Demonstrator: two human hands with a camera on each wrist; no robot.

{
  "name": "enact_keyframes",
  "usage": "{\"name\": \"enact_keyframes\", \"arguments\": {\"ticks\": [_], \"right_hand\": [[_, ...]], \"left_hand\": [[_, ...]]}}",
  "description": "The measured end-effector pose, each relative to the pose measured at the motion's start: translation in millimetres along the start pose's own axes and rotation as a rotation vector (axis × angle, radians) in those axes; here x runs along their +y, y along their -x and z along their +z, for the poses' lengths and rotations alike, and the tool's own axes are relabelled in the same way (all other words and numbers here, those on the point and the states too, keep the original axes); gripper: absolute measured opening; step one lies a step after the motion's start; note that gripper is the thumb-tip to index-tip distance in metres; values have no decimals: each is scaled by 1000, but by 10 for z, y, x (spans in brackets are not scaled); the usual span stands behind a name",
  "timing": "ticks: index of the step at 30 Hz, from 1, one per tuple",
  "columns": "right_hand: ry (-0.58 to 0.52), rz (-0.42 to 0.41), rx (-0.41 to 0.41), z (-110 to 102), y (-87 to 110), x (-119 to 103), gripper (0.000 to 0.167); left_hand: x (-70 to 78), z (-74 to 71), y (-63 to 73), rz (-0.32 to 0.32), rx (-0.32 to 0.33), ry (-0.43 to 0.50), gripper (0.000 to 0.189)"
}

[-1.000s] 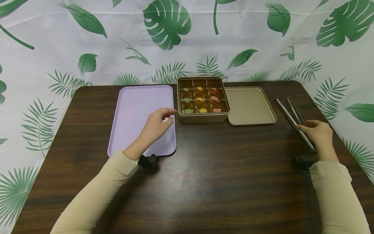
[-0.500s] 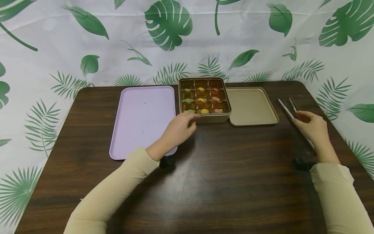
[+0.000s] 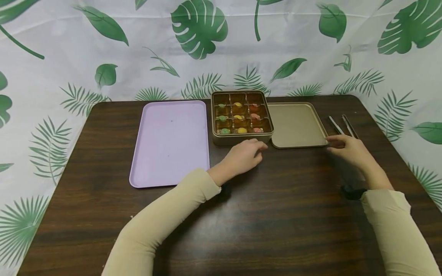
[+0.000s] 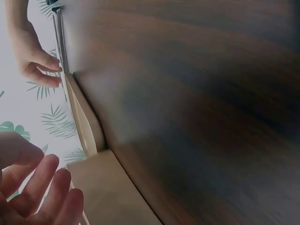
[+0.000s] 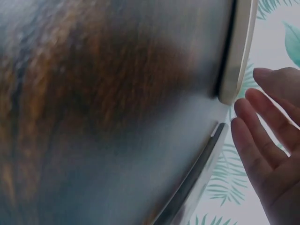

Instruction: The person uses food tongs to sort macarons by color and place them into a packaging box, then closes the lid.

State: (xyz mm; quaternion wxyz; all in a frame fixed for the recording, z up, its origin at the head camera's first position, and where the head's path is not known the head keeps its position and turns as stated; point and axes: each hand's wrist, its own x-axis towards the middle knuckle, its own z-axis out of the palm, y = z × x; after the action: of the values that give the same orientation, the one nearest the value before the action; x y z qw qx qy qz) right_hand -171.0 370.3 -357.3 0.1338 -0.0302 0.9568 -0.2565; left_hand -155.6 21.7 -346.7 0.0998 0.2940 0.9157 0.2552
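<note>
My left hand (image 3: 243,157) hovers in front of the gold tin box (image 3: 241,139), its fingers loosely bent around nothing. To the right of the box lies a flat gold lid (image 3: 297,124). Near the lid's front right corner is my right hand (image 3: 353,151), thumb and fingers apart; whether the fingertips touch the lid I cannot tell. Partly hidden behind that hand are metal tongs (image 3: 350,125) on the table. The right wrist view has the lid (image 5: 238,56) just past the fingertips and the tongs (image 5: 192,183) below it.
Several green, yellow and red-pink pieces sit in the box's divided compartments, among them a yellow piece (image 3: 242,130). A lilac tray (image 3: 172,145) lies left of the box. Behind the dark wooden table (image 3: 276,222) hangs a leaf-patterned cloth (image 3: 145,38).
The left hand has moved right, from over the lilac tray past the box's front. My right hand has left the tongs' side and come left to the lid's corner.
</note>
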Motion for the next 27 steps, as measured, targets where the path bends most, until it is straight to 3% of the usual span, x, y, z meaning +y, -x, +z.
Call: {"name": "enact_keyframes", "arguments": {"ticks": [6, 12, 19, 27], "right_hand": [[53, -43, -5, 17, -58, 1, 46], [64, -61, -19, 20, -104, 14, 42], [95, -94, -14, 38, -145, 49, 38], [139, -91, -39, 47, -176, 75, 35]], "left_hand": [[96, 107, -214, -38, -63, 65, 37], [123, 232, -383, -83, -67, 171, 38], [127, 330, -534, -97, -76, 169, 42], [93, 398, -630, -78, -163, 201, 48]]}}
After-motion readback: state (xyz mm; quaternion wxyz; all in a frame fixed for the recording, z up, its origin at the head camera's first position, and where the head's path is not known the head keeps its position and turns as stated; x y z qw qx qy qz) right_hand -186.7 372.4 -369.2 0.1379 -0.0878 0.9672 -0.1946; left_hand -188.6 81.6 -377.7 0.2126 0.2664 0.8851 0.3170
